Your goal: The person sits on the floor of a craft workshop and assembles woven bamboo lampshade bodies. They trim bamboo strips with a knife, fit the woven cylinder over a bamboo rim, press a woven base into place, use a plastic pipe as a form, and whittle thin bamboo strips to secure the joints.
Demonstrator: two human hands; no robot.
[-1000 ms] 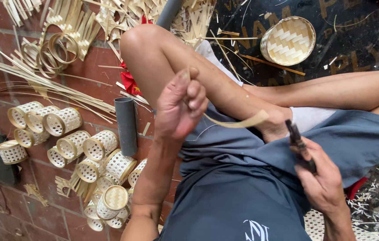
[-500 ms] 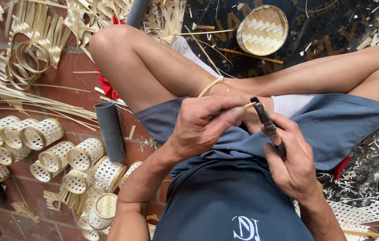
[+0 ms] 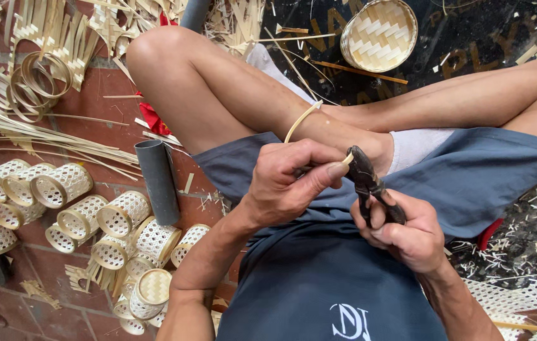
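- since the earlier frame your hands have drawn closer together over your lap, and the tip of the bamboo strip (image 3: 301, 120) now sits right at the nose of the dark pliers (image 3: 369, 183), where before there was a gap between them.
- your left hand (image 3: 287, 180) is clenched around the strip, thumb pressed along it just behind the tip; the strip arches up and back over your shin.
- your right hand (image 3: 404, 230) is closed around the pliers' handles; whether the nose is biting the strip yet i cannot tell.
- to do this step well, keep your thumb close to the tip so the thin end does not flex away from the tool.
- feed the strip straight into the nose, not at a slant, or it may split along the grain.
- squeeze gently at first; a hard bite could crush the fibre.
- the woven cylinders (image 3: 123, 218) and grey tube (image 3: 158, 180) lie on the brick floor beside your left knee, well apart from your hands.
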